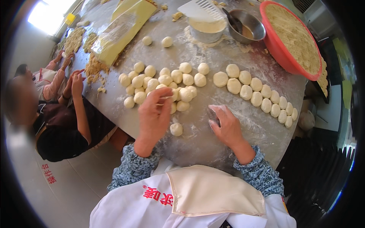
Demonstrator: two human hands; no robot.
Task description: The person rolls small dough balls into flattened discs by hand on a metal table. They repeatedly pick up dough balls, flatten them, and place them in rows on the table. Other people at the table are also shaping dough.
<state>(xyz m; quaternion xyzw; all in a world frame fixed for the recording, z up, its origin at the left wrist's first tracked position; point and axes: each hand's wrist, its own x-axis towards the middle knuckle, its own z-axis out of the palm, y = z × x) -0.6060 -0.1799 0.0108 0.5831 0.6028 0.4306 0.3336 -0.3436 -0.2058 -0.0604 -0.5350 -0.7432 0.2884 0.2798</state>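
Note:
My left hand (155,114) is raised over the near side of a heap of dough balls (152,84), its thumb and fingers bent toward each other; whether it holds a ball cannot be told. My right hand (225,122), floury at the fingertips, is over the metal table with fingers apart and nothing in it. One dough ball (176,129) sits between the two hands. To the right, flattened dough rounds (245,92) lie in a slanting double row. Two separate dough balls (167,42) rest beyond the heap.
A red basin of crumbly, flour-like material (288,61) stands back right, beside a steel bowl (258,30) with a dark-handled utensil. A round flour container (206,32) carries a white scraper (201,10). A yellow plastic bag (125,31) lies back left. Co-workers (61,119) work along the left edge.

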